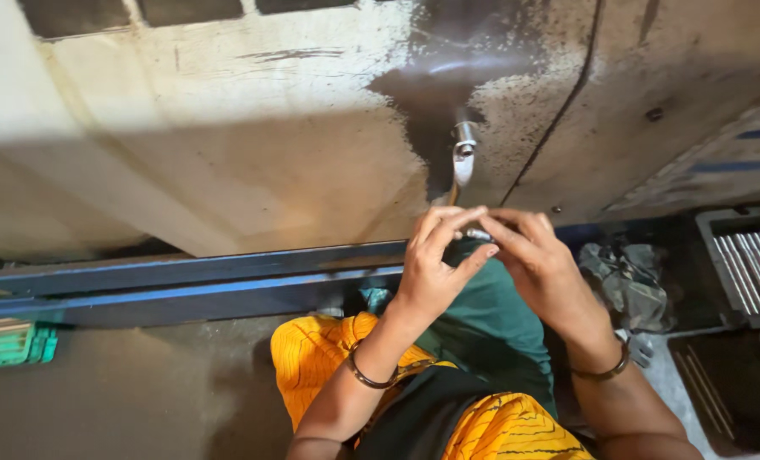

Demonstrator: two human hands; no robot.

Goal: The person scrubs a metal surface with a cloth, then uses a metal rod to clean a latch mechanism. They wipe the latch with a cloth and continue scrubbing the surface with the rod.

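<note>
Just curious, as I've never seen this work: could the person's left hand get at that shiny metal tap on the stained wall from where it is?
Probably yes. The left hand is raised just below the metal tap, fingers meeting the right hand around a small metal piece, with nothing visible between hand and tap.

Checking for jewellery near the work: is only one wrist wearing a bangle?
No: the left hand and the right hand each have a dark bangle at the wrist.

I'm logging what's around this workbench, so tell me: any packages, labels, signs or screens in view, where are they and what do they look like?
No packages, labels, signs or screens show.
Left hand and right hand: together at the middle, fingertips on a small metal piece.
Metal fitting: above the hands, on the stained wall.
Green ridged object: left edge; what it is cannot be told.
</note>
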